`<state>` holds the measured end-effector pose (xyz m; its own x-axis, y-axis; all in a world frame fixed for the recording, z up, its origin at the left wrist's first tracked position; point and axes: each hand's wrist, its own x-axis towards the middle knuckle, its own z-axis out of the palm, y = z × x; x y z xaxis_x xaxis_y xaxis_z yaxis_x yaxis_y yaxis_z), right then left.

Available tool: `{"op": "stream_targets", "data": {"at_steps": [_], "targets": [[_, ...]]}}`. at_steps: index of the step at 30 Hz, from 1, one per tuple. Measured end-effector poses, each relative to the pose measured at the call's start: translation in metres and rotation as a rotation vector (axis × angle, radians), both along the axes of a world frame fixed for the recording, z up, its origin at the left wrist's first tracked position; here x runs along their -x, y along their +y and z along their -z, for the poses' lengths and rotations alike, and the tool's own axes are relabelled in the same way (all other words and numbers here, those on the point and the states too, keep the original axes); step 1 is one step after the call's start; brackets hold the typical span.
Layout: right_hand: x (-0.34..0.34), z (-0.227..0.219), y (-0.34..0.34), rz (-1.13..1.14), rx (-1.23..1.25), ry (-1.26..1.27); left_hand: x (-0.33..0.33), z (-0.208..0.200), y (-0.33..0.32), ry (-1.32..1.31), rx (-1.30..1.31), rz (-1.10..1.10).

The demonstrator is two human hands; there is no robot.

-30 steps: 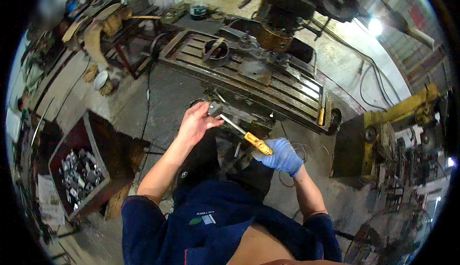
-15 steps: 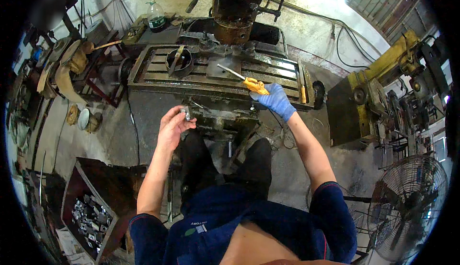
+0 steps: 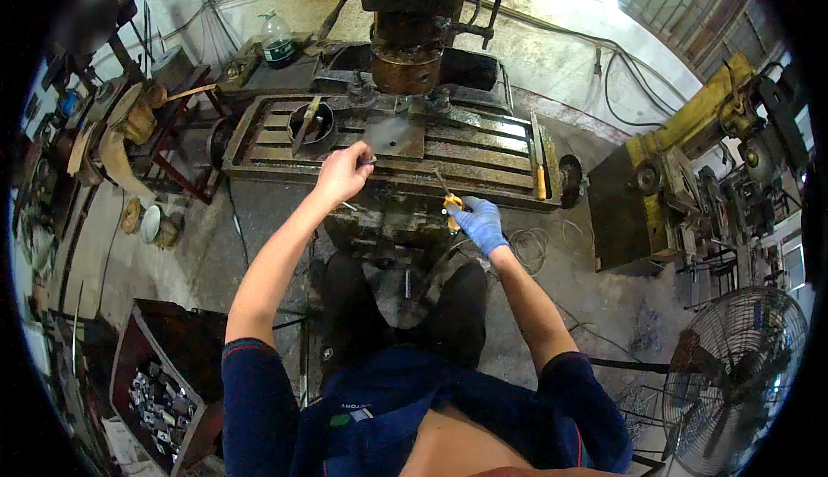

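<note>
My bare left hand [image 3: 340,177] is over the front edge of the slotted machine table [image 3: 483,142], fingers closed on a small metal part [image 3: 370,160] that they mostly hide. A blue glove covers my right hand [image 3: 479,223], which is wrapped round a yellow air blow gun [image 3: 452,204] just in front of the table. The gun's thin metal nozzle tilts up toward the table edge. Between and beyond my hands, a flat metal plate [image 3: 398,136] with a dark hole lies on the table, below the machine's spindle head [image 3: 405,61].
On the table's left stands a round pot [image 3: 321,142] with a brush [image 3: 305,125] across it; a yellow-handled tool [image 3: 541,182] lies at its right end. A box of metal parts [image 3: 198,373] sits lower left. At lower right is a caged fan [image 3: 733,373].
My left hand has moved up and forward to the table's front edge with the metal part. My right hand has drawn back toward me, its blow gun now pointing more steeply forward.
</note>
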<state>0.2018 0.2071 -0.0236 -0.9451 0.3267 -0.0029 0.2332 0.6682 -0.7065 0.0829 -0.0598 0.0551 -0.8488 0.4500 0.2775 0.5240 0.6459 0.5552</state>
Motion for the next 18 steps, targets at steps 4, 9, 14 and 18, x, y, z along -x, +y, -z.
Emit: {"op": "stream_targets", "data": {"at_steps": [4,9,14,18], "targets": [[-0.032,-0.016,0.015,0.000,0.194,0.086,0.039,0.010,0.023,0.138,0.019,0.013],[-0.087,-0.008,0.067,0.050,-0.002,0.063,0.076,0.030,0.054,0.173,0.068,-0.100],[-0.145,0.006,0.106,0.242,0.042,0.031,0.091,0.028,0.059,0.354,0.245,-0.082],[-0.173,0.003,0.119,0.305,0.127,0.050,0.090,0.027,0.062,0.325,0.232,-0.104]]}}
